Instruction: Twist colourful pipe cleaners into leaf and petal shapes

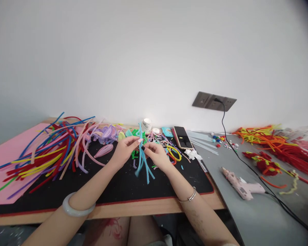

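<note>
A bunch of light blue pipe cleaners (143,164) is held upright above the black mat, its lower ends fanned apart. My left hand (127,147) pinches it from the left near the middle. From the right, my right hand (156,153) grips the same bunch with closed fingertips, close beside the left ones. Green pipe cleaner pieces (133,153) lie on the mat just behind the hands. A yellow pipe cleaner loop (177,153) rests right of my right hand, and a pink looped shape (104,150) lies left of my left hand.
Many loose coloured pipe cleaners (53,150) spread over the pink sheet (5,153) at left. A phone (182,137) and a white cup (146,125) stand at the back. On the grey table at right lie a corded glue gun (242,184) and red pipe cleaners (290,155).
</note>
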The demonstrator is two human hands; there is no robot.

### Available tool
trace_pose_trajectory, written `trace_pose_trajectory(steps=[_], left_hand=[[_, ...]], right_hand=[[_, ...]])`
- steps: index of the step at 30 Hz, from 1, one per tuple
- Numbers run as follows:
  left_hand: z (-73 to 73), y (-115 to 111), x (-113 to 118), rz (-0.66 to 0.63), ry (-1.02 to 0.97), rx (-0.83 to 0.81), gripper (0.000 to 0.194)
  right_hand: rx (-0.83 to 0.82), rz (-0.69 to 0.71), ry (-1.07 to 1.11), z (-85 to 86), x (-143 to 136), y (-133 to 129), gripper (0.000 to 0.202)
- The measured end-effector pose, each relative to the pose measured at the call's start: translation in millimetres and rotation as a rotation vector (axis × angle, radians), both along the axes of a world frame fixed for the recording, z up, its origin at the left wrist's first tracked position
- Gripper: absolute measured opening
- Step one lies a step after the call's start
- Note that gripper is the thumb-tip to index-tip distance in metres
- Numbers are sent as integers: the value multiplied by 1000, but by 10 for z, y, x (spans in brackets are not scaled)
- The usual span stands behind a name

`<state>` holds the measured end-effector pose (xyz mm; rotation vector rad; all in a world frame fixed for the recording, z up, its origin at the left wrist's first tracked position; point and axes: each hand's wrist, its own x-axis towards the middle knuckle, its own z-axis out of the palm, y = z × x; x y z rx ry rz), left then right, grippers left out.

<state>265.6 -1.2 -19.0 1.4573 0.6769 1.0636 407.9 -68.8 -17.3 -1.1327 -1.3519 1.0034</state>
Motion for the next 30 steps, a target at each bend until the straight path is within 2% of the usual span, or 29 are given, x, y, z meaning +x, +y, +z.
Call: trace_pose_trajectory(steps=[7, 12, 21, 30], left_hand=[[23, 9, -26, 18, 64, 46, 29], [-12, 25, -33, 19, 110, 72, 28], [4, -8, -19, -19, 113, 51, 29], [-90, 20, -28, -63, 98, -61, 32]], right_hand=[[-140, 15, 106, 29, 23, -19, 9], [-136, 10, 71, -19, 55, 13, 12], [-142, 40, 66, -68, 78, 36, 15], [-195, 50, 139, -85, 77, 35, 15]])
